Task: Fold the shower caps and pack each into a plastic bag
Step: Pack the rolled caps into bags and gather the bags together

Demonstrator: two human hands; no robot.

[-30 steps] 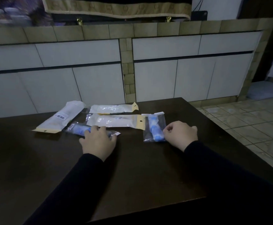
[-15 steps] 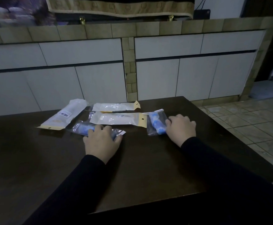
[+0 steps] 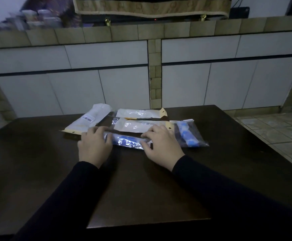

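A clear plastic bag with a folded blue shower cap point(image 3: 127, 142) lies crosswise on the dark table point(image 3: 141, 188). My left hand point(image 3: 94, 146) grips its left end with curled fingers. My right hand point(image 3: 160, 146) pinches its right end between thumb and fingers. A second bagged blue shower cap point(image 3: 187, 134) lies just right of my right hand, untouched. Both bag ends are hidden under my fingers.
Three white packets lie behind the bag: one at the left point(image 3: 89, 119), one at the back point(image 3: 140, 113) and one just beyond my fingers point(image 3: 138, 126). White cabinet fronts point(image 3: 107, 84) stand past the table's far edge. Tiled floor point(image 3: 272, 127) shows on the right.
My right hand left the right-hand bag and moved left onto the other bag's right end. That bag now lies between both hands, nearer the middle.
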